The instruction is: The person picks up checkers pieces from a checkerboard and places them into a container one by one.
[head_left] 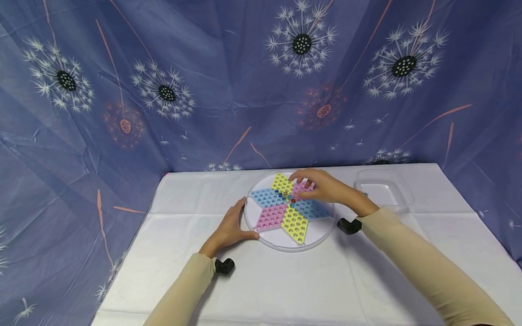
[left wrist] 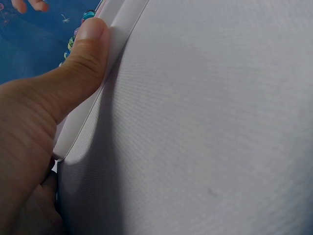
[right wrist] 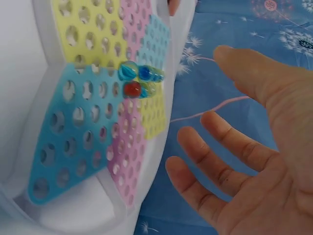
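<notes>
A round white Chinese checkers board (head_left: 273, 244) with pink, yellow and blue points lies on the table. Several glass marbles (head_left: 284, 198) sit in holes around its middle; a red marble (right wrist: 132, 89) and a light blue marble (right wrist: 128, 71) show at the front in the right wrist view. My left hand (head_left: 230, 226) rests against the board's left edge, thumb and fingers spread along the rim. In the left wrist view its thumb lies straight on the rim. Above the far right of the board hovers my right hand (head_left: 320, 185), fingers apart, with nothing visible between them.
A clear plastic box (head_left: 385, 192) stands right of the board, behind my right forearm. White cloth (head_left: 306, 290) covers the table, and a blue curtain (head_left: 228, 81) printed with dandelions hangs behind it. Each wrist carries a black camera mount (head_left: 224, 266).
</notes>
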Demonstrator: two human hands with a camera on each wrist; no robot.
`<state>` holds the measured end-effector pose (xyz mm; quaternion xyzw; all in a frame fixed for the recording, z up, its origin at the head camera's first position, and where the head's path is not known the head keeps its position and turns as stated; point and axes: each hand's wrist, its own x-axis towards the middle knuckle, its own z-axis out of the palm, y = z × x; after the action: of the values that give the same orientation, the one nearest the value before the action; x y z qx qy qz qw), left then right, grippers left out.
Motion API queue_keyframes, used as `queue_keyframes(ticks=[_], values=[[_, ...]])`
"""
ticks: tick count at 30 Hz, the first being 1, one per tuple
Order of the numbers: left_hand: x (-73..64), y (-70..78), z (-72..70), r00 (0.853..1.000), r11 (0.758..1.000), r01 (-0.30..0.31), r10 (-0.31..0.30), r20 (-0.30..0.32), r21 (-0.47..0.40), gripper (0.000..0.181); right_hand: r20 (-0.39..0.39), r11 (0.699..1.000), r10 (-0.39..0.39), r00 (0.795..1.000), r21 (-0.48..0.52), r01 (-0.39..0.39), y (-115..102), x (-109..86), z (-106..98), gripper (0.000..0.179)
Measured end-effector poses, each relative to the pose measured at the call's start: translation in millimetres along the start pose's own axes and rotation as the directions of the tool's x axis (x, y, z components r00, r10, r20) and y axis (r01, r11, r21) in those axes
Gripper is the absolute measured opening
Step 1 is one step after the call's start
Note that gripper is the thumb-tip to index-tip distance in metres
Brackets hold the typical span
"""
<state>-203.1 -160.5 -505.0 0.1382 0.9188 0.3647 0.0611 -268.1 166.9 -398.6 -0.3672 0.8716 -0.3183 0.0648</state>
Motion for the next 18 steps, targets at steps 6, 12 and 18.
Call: queue_keyframes(ticks=[6, 12, 18], values=[[0.0, 0.2, -0.6, 1.000, 1.000, 0.007, -0.007, 0.007, -0.008, 0.128, 0.069, 1.000, -0.002, 0.998, -0.015, 0.003, 7, 3.8, 13, 0.042], [0.3, 0.1, -0.5, 1.000, 1.000, 0.003, -0.003, 0.003, -0.001, 0.128, 0.089, 1.000, -0.017, 0.996, -0.019, 0.019, 19, 5.7, 26, 0.040], [-0.1, 0.7, -1.0, 1.000, 1.000, 0.015, -0.015, 0.013, -0.005, 0.128, 0.102, 1.000, -0.017, 0.995, -0.022, 0.019, 26, 7.9, 37, 0.039]])
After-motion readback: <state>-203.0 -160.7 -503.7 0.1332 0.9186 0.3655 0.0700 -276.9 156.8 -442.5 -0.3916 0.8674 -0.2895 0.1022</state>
